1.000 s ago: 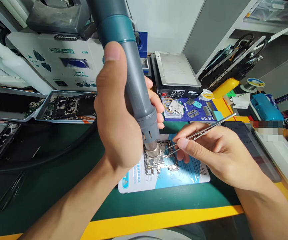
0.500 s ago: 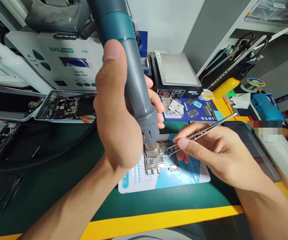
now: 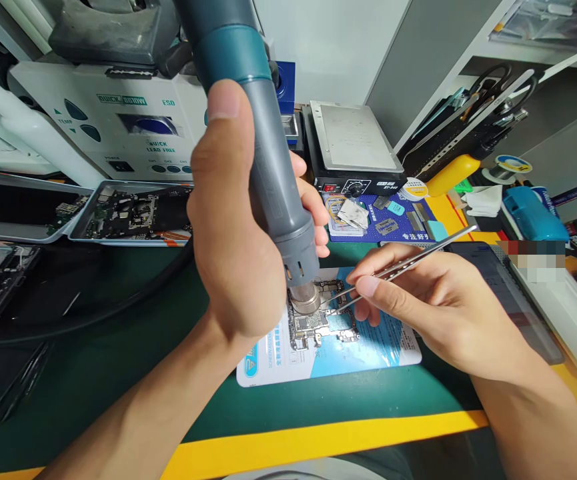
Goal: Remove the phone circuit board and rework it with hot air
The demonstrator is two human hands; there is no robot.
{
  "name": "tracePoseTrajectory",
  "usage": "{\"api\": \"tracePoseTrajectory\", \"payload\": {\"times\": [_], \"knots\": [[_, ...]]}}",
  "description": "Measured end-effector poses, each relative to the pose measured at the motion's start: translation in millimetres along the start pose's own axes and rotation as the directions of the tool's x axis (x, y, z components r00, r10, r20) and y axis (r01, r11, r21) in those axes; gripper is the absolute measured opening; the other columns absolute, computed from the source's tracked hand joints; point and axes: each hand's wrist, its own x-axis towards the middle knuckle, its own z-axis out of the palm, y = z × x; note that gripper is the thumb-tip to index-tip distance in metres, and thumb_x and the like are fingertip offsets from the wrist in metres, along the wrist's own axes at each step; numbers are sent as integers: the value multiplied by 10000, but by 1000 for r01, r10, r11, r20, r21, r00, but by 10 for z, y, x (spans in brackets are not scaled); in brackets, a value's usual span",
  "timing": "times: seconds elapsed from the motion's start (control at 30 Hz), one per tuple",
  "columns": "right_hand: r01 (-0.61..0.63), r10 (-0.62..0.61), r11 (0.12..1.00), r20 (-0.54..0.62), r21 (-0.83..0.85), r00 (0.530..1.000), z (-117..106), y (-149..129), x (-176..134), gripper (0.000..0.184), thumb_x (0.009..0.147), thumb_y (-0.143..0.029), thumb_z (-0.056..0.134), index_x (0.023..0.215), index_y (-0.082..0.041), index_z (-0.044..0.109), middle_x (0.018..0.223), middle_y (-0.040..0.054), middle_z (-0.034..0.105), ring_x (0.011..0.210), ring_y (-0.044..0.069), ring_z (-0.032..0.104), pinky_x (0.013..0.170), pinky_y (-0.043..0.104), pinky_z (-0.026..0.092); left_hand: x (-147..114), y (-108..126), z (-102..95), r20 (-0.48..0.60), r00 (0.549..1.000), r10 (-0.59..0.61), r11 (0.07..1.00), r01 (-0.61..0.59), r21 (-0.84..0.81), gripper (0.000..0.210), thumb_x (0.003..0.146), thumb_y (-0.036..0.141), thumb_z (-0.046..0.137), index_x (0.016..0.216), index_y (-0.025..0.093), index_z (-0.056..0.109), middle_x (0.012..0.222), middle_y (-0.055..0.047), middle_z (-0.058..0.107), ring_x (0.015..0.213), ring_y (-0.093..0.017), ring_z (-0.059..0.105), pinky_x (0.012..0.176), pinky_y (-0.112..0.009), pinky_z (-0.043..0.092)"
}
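Note:
My left hand (image 3: 241,220) is wrapped round the grey handle of a hot air gun (image 3: 275,160), its thumb lying along the top. The metal nozzle points down at a phone circuit board (image 3: 313,323) and hides part of it. Between thumb and fingers my right hand (image 3: 413,300) pinches steel tweezers (image 3: 403,265). The two tips are slightly apart, close to the nozzle over the board; whether they touch it I cannot tell. Under the board lies a white and blue printed card (image 3: 368,357) on the green mat (image 3: 348,400).
A hot air station (image 3: 133,133) stands at the back left, by a tray of boards (image 3: 138,213). Behind my hands sits a small heating plate (image 3: 355,137). A dark phone (image 3: 498,287) lies right of my right hand. The hose (image 3: 133,297) crosses the mat at left.

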Motion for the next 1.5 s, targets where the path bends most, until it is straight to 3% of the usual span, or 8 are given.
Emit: {"api": "tracePoseTrajectory", "payload": {"times": [0.13, 0.27, 0.37, 0.5, 0.67, 0.87, 1.3, 1.5], "knots": [[-14, 14, 1000, 7, -5, 1000, 1, -10, -5, 134, 936, -336, 751, 830, -255, 751, 793, 14, 721, 647, 158, 699, 533, 254, 557, -20, 12, -16, -4, 1000, -24, 1000, 24, 4, 566, 875, 752, 545, 700, 223, 644, 564, -18, 619, 506, -180, 626, 437, -332, 542], [-4, 4, 1000, 4, 4, 1000, 6, -6, 6, 127, 933, -339, 754, 837, -255, 755, 800, 19, 720, 656, 163, 700, 529, 255, 562, -19, 16, -25, -4, 1000, -10, 1000, 10, 11, 497, 973, 607, 460, 694, 233, 629, 568, -28, 622, 506, -187, 629, 443, -334, 542], [-5, 5, 1000, 11, 4, 1000, 5, -14, 8, 281, 937, -320, 750, 678, -231, 688, 803, 17, 717, 649, 143, 692, 536, 242, 555, -3, 10, -5, 4, 1000, -10, 1000, 10, 20, 492, 989, 556, 426, 667, 235, 614, 557, -40, 619, 499, -198, 624, 439, -349, 542], [6, -6, 1000, 23, -1, 1000, 4, -26, -2, 452, 934, -294, 754, 525, -209, 580, 815, 11, 717, 667, 120, 690, 560, 218, 560, 8, -11, 32, -63, 998, 1, 1000, -2, -20, 488, 940, 587, 467, 606, 253, 588, 509, -49, 580, 438, -199, 575, 375, -358, 486], [-1, 1, 1000, 15, 6, 1000, 2, -13, -12, 467, 944, -293, 741, 521, -214, 558, 814, 7, 721, 651, 121, 687, 548, 224, 559, -11, -8, 5, -12, 1000, 0, 1000, 0, 16, 479, 973, 581, 444, 672, 251, 616, 558, -32, 609, 491, -191, 614, 439, -350, 535], [-4, 3, 1000, 27, 31, 1000, -2, -3, 1, 454, 917, -276, 770, 527, -215, 545, 827, 6, 716, 647, 129, 692, 556, 236, 571, 4, 9, -9, -16, 1000, -27, 999, 27, 16, 569, 839, 793, 545, 663, 255, 602, 544, -13, 603, 490, -183, 606, 442, -347, 541], [-13, 13, 1000, 21, 22, 1000, 0, -14, -1, 487, 941, -311, 744, 514, -216, 529, 828, 6, 715, 645, 124, 691, 552, 233, 569, -20, -13, -16, -6, 1000, -20, 1000, 20, -16, 556, 838, 778, 573, 688, 245, 622, 560, -19, 618, 512, -186, 616, 447, -346, 532], [-8, 7, 1000, 10, 24, 1000, 11, -16, 13, 126, 937, -317, 750, 826, -259, 745, 822, 8, 720, 636, 147, 699, 548, 249, 576, -12, -19, -13, -11, 1000, -16, 1000, 16, -4, 568, 839, 784, 565, 670, 244, 610, 556, -25, 602, 530, -195, 629, 449, -349, 534]]}}
